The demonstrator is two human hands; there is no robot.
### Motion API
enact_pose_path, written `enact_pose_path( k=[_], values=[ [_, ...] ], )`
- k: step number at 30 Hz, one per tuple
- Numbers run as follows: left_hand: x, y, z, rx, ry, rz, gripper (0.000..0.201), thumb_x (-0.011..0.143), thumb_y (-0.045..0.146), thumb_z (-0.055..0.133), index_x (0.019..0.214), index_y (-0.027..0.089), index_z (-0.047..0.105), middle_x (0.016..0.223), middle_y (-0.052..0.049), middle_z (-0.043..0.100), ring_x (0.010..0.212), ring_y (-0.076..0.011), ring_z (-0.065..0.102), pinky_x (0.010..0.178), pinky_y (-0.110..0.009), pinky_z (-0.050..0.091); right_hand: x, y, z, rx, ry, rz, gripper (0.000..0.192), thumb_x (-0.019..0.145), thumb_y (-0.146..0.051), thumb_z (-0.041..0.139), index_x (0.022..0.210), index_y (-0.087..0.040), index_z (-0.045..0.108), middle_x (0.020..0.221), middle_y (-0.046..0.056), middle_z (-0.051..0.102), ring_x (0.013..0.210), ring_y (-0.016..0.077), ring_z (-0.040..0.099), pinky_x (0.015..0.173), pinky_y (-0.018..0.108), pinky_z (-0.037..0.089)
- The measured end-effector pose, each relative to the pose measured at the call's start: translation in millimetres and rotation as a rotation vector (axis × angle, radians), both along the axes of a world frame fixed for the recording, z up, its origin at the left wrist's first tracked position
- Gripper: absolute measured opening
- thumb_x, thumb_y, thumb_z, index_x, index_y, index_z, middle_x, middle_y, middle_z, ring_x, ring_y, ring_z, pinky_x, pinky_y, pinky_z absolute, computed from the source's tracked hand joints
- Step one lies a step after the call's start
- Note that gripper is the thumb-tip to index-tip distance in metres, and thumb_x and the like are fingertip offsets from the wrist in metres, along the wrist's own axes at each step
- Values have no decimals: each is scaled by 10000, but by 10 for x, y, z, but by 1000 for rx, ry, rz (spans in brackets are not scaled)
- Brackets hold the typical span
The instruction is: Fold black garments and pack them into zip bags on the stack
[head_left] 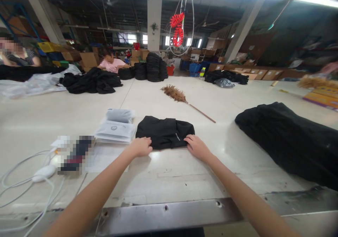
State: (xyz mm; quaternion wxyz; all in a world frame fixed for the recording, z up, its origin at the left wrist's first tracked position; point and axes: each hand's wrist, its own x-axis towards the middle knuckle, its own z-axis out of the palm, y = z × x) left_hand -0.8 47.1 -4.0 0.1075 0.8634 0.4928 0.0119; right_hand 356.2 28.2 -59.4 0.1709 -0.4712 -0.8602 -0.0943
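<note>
Forearms outstretched, the folded black garment is best squared with left fingers bunched, right fingers slightly spread, pinching indiscernible.

1 feather duster is lying on the white table, its handle pointing to the near right. 1 red coiled hose is hanging overhead. 1 white corded unit is resting at left; 1 person in pink is showing beyond.

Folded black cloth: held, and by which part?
Left hand touches the cloth at its near left corner, right hand its near right corner; gripping cannot be told.
</note>
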Motion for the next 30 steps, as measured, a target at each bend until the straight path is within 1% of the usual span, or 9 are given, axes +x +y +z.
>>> enact_pose_path(
  k=[3, 5, 10, 14, 18, 23, 25, 28, 30],
  values=[
    [68, 103, 58, -17, -13, 96, 513, 970, 454, 300, 928, 166, 722, 984, -164, 740, 945, -303, 692, 830, -400, 503, 59, -32, -73, 23, 124, -86, 292, 875, -134, 485, 1115, -186, 643, 1229, 130, 614, 1135, 266, 566, 958, 454, 470],
    [185, 176, 55, 49, -66, 158, 596, 991, 510, 236, 1025, 136, 699, 1044, -190, 722, 1013, -317, 671, 871, -421, 495, 84, -20, -102, 2, 187, -109, 288, 876, -129, 464, 1092, -189, 644, 1170, 114, 648, 1076, 246, 592, 935, 435, 479],
    [537, 162, -307, 190, -163, 215, 581, 992, 523, 300, 1436, 186, 462, 1550, -165, 387, 1441, -386, 294, 1110, -638, 256, 156, -58, -148, 25, 242, -182, 222, 869, -144, 479, 996, -182, 657, 1007, 88, 685, 979, 238, 598, 896, 403, 460],
    [603, 112, -575, 172, -124, 293, 628, 969, 572, 312, 1502, 250, 392, 1619, -114, 258, 1484, -439, 135, 1096, -755, 88, 234, -124, -146, 19, 286, -230, 187, 820, -151, 515, 927, -186, 665, 933, 74, 671, 936, 240, 584, 874, 391, 457],
    [558, 97, -617, 169, -116, 283, 630, 968, 573, 305, 1511, 262, 377, 1622, -107, 251, 1492, -421, 128, 1110, -741, 86, 281, -106, -171, -50, 418, -209, 233, 749, -119, 499, 890, -194, 669, 903, 62, 643, 907, 230, 588, 849, 382, 477],
    [495, 58, -426, 159, -163, 256, 634, 975, 543, 348, 1513, 208, 360, 1630, -155, 198, 1488, -414, 166, 1113, -710, 185, 357, -103, -174, 37, 610, -289, 294, 769, -129, 459, 970, -195, 663, 982, 77, 578, 889, 223, 594, 830, 384, 501],
    [374, 37, -240, 180, -258, 172, 533, 993, 476, 354, 1438, 205, 468, 1592, -133, 320, 1459, -345, 295, 1138, -604, 280, 344, -148, -123, 110, 632, -335, 260, 822, -149, 441, 961, -196, 655, 985, 84, 560, 895, 230, 592, 830, 393, 497],
    [-22, -20, 88, 297, -422, 59, 425, 1005, 372, 333, 1285, 196, 599, 1415, -92, 564, 1326, -218, 491, 1145, -391, 362, 126, -247, 21, 171, 603, -294, 225, 890, -177, 426, 944, -199, 643, 995, 97, 561, 935, 244, 590, 853, 405, 488],
    [-399, -89, 245, 406, -411, 91, 383, 960, 301, 403, 1277, 214, 600, 1379, -70, 589, 1305, -218, 497, 1145, -378, 358, -215, -300, 138, 136, 530, -175, 222, 917, -180, 423, 957, -204, 641, 1010, 103, 579, 940, 243, 592, 861, 404, 485]
  ],
)
